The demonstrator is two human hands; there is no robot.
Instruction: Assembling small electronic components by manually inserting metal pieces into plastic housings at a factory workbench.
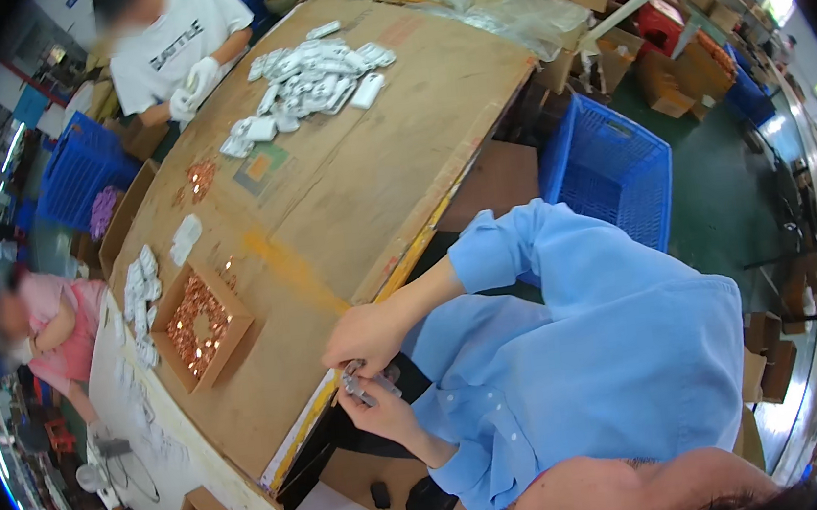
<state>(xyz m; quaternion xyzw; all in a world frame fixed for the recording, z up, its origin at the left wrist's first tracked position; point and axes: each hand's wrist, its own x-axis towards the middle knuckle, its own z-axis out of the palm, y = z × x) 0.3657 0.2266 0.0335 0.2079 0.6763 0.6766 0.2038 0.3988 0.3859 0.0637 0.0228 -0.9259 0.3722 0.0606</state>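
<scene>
My right hand (368, 340) and my left hand (385, 417) meet at the table's near edge. Between them is a small grey part (374, 386), with a shiny, uneven surface. The left hand's fingers wrap it from below, while the right hand's fingers pinch at its upper end. Fingers cover much of it, so its exact kind does not show. Beyond the hands, a cardboard box (228, 343) holds many small copper-coloured metal pieces (194, 315). A large pile of white plastic housings (313, 75) lies on the far part of the brown table (398, 148).
Loose copper pieces (200, 177) and a white glove-like item (186, 239) lie on the table. More white housings (141, 290) line its left edge. A blue crate (607, 172) stands beside the table. Two people work across from me, one wearing white gloves (196, 87).
</scene>
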